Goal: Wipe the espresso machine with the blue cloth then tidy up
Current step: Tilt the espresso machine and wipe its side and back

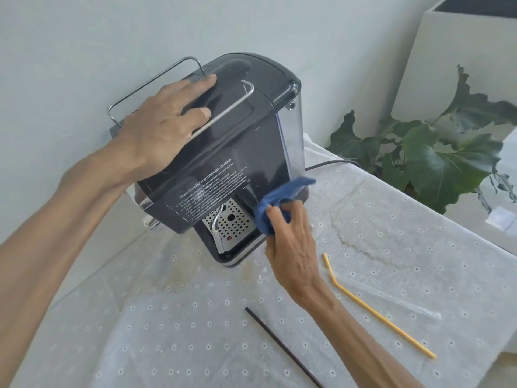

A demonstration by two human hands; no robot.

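Note:
A dark grey espresso machine stands on the white tablecloth, turned with its side panel and white printed label toward me. My left hand lies flat on its top, fingers spread across the wire rail. My right hand grips a bunched blue cloth and presses it against the machine's lower right side, next to the perforated metal drip tray. The clear water tank forms the machine's right end.
A yellow bendy straw and a thin black straw lie on the white eyelet tablecloth near me. A wet stain marks the cloth at the right. A leafy plant and white planter stand beyond the table. A black cord runs behind the machine.

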